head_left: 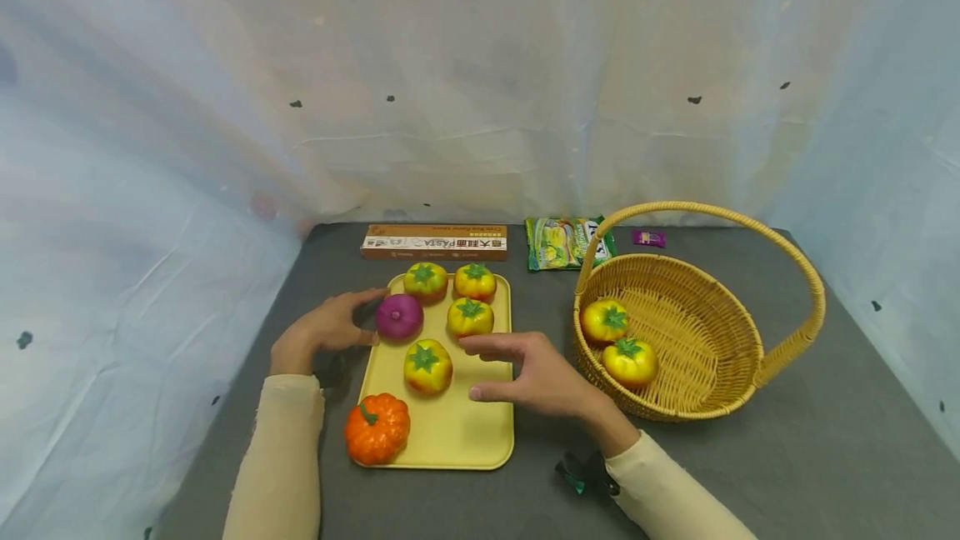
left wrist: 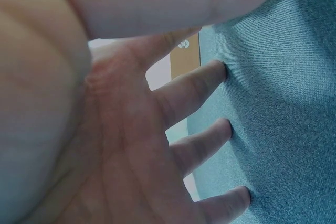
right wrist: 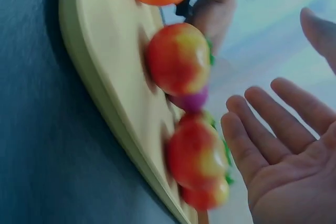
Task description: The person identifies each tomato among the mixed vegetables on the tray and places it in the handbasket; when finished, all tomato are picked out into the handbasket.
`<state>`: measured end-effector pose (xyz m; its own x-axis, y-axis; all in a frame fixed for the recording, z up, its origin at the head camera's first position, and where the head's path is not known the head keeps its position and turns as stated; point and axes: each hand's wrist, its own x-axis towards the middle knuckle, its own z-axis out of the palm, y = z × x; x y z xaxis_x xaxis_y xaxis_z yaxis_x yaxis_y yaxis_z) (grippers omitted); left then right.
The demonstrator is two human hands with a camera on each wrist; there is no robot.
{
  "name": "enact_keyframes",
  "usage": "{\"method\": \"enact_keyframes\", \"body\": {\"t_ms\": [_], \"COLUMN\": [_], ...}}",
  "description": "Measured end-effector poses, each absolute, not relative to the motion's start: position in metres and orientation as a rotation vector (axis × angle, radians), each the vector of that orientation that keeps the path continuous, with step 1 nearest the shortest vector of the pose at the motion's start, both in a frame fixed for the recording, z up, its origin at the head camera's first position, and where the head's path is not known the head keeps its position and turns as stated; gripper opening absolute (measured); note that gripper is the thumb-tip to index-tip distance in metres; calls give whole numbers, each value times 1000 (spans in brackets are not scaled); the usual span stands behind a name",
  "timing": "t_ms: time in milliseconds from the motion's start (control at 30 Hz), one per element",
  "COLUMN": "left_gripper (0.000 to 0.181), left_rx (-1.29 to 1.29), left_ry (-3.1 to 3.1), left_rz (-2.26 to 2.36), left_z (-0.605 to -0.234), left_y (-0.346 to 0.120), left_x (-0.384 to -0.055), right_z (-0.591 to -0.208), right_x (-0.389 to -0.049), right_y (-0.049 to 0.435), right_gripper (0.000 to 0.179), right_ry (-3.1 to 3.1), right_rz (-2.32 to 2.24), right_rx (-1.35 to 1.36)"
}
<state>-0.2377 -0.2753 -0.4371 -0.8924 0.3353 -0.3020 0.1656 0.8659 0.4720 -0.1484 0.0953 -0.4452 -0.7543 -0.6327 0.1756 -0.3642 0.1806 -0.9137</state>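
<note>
My left hand [head_left: 326, 325] is at the left edge of a yellow tray [head_left: 465, 440], beside a purple onion [head_left: 399, 317]. Its fingers are spread and hold nothing; in the left wrist view the fingertips are close to the dark cloth, and I cannot tell whether they touch it. Over the tray's right side hovers my right hand [head_left: 536, 377], empty, thumb and fingers apart. Nearest to it are two yellow-red, persimmon-like fruits with green leafy tops, one upper [head_left: 470, 318] and one lower [head_left: 428, 367]. Two more lie at the tray's far end. An orange pumpkin [head_left: 377, 429] occupies the near left corner.
To the right stands a wicker basket [head_left: 720, 332] with a tall arched handle and two similar fruits [head_left: 631, 362] inside. Behind the tray lies a pasta box [head_left: 435, 242]. A green snack packet [head_left: 562, 243] and a small purple packet [head_left: 648, 238] lie along the back.
</note>
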Motion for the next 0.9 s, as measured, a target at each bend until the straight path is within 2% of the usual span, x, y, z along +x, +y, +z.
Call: {"method": "enact_keyframes", "body": {"t_ms": [300,567,733,900], "left_gripper": [87,88,87,87], "left_rx": [387,355,355,348], "left_ry": [2657,2652,2653,2657], "left_rz": [625,626,627,620], "left_z": [-437,-438,-438,-438], "left_y": [-276,-278,-277,-276], "left_x": [-236,-235,-235,-236], "right_z": [-455,-463,-457,-439], "right_x": [-162,-166,-159,-145], "right_y": [49,21,28,60], "right_gripper": [69,58,56,56], "right_ry": [2386,2459,2457,2399], "right_rz": [-1323,-1289,-1308,-1390], "right_rx": [-889,-886,-902,-906]}}
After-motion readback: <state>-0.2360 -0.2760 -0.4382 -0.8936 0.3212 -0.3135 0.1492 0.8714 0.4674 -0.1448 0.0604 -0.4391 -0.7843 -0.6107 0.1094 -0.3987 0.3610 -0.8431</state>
